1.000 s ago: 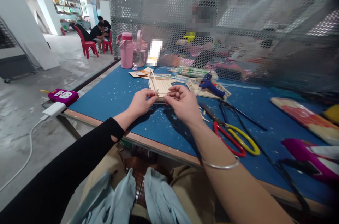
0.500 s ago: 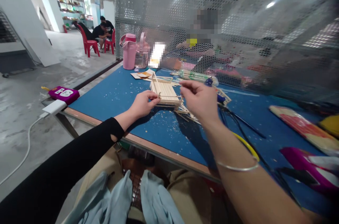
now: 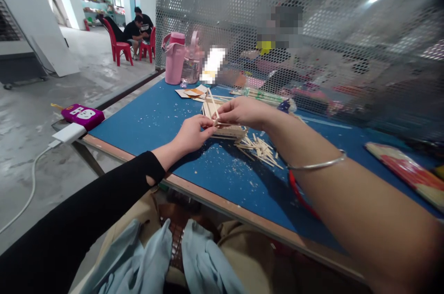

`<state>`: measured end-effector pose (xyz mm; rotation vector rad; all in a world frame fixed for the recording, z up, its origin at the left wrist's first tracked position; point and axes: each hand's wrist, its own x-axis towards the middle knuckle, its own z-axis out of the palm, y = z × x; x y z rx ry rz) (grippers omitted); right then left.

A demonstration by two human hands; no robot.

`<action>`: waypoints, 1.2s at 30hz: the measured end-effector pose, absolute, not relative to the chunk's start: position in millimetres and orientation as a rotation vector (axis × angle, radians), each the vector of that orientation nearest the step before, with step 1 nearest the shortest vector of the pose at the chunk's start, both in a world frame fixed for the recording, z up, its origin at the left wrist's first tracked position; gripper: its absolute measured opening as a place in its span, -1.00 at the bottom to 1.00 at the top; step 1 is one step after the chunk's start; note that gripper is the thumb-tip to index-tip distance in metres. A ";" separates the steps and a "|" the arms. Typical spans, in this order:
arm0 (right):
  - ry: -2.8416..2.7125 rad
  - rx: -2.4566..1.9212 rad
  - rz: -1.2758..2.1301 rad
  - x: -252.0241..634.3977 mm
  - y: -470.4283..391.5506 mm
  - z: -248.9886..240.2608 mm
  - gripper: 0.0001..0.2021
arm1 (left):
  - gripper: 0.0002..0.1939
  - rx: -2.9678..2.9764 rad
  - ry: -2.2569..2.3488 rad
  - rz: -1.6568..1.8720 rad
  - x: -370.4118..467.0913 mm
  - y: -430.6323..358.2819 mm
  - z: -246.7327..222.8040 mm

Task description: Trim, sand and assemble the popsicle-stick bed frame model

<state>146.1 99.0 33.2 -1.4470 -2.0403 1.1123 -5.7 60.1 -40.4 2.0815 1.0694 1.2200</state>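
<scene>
A small structure of thin wooden sticks (image 3: 229,133) sits on the blue table, with a slanting stick (image 3: 212,102) rising from its left side. My left hand (image 3: 196,135) is closed, thumb and fingers pinching the structure's near left corner. Right beside those fingertips, my right hand (image 3: 248,112) is closed over the top of the structure with its fingers pressed together. Whatever sits between the right fingertips is too small and too covered to make out. Loose short sticks (image 3: 262,151) lie in a pile just right of the structure.
A pink thermos (image 3: 174,60) and a clear pink-lidded jug (image 3: 192,65) stand at the back left. Paper cards (image 3: 192,92) lie behind the structure. A purple power strip (image 3: 83,115) is at the left edge. A perforated metal screen (image 3: 215,7) borders the back.
My right hand has moved left and down to meet my left fingertips at the structure's corner, uncovering the loose sticks. My left hand stays at that corner. The view has shifted slightly.
</scene>
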 end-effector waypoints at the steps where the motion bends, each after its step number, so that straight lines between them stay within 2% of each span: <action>1: -2.029 -1.441 1.109 146.6 99.0 33.1 -0.90 | -0.88 2.080 1.072 1.221 -5.5 60.0 -40.3; 14: -1.943 -1.480 0.922 146.4 77.4 38.9 -0.78 | -0.88 2.071 1.089 1.214 -4.6 60.3 -40.4; 22: -1.956 -1.545 0.955 141.5 65.5 48.5 -0.40 | -0.88 2.065 1.110 1.214 -5.1 58.8 -39.0; 25: -1.949 -1.542 0.965 141.3 64.9 47.1 -0.32 | -0.88 2.054 1.113 1.211 -5.1 58.6 -38.5; 31: -1.967 -1.532 0.885 141.4 65.1 45.8 -0.36 | -0.89 2.059 1.125 1.207 -5.2 59.1 -38.0; 36: -1.878 -1.504 0.890 141.0 64.6 41.3 -0.52 | -0.89 2.053 1.132 1.224 -4.4 59.1 -39.9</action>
